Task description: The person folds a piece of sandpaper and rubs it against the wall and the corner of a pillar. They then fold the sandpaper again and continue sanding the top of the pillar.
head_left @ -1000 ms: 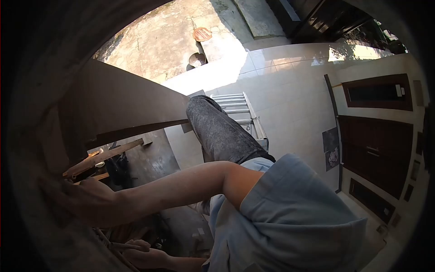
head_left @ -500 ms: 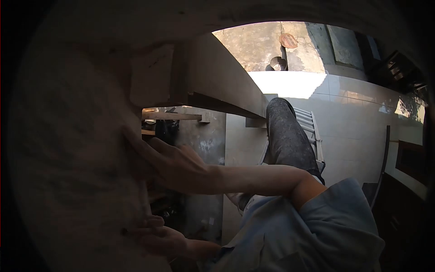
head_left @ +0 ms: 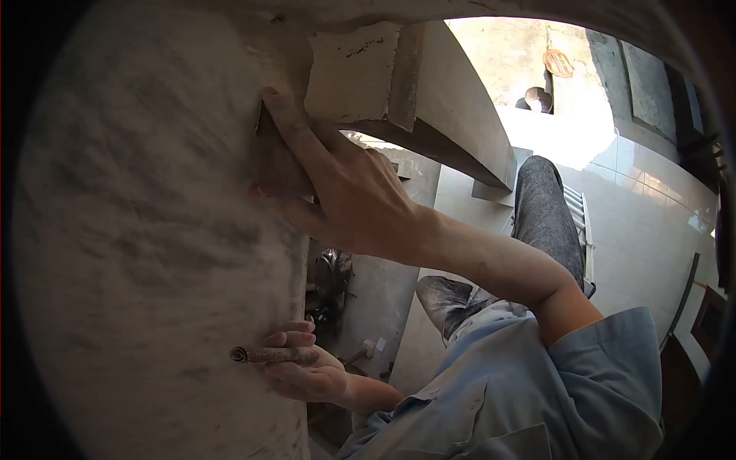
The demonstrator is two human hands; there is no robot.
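My right hand [head_left: 360, 192] lies against a pale, smudged, plaster-like surface [head_left: 153, 253]. Its index finger stretches forward and the thumb is spread below, pressing a brown piece of sandpaper [head_left: 282, 157] flat on that surface. Lower down, my left hand [head_left: 310, 376] is closed around a thin, rolled-up brown sheet that looks like sandpaper [head_left: 268, 355]. The open spiral end of this roll points left, and the hand rests close by the edge of the pale surface.
Beside my right hand a grey-white beam [head_left: 452, 100] juts out. Below are my knee [head_left: 540, 199], a white metal ladder [head_left: 579, 222] and a tiled floor [head_left: 644, 215]. Dark clutter [head_left: 331, 284] lies under the edge, and a bucket [head_left: 537, 100] stands in the sunlit area.
The picture is brighter, and the scene has shifted right in view. My right hand has moved up along the surface with the sandpaper. The roll in my left hand now shows clearly.
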